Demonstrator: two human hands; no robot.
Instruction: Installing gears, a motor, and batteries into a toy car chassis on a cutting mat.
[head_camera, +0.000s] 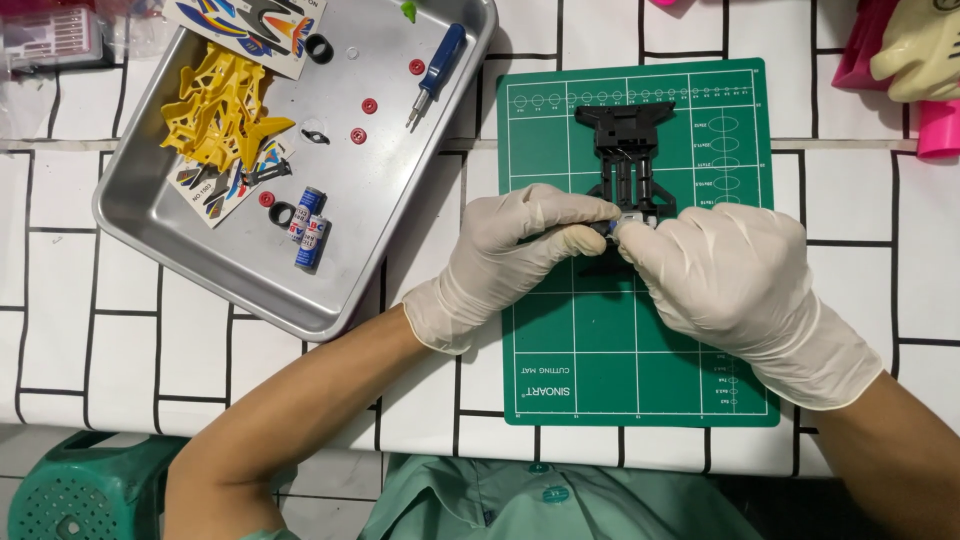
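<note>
Both gloved hands together, left hand (505, 262) and right hand (735, 280) pinching near end of black chassis (627, 165) on green cutting mat (590, 350); steel tray (200, 255) with screwdriver (435, 72) left of it

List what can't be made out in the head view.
- Small grey part: mostly covered by the fingertips of left hand and right hand; its shape is unclear.
- Black frame: near end hidden under both hands.
- Sticker sheet: cut off by the top edge.
- Pink items: cut off by the right edge.
- Red discs in the tray: too small to identify.
</note>
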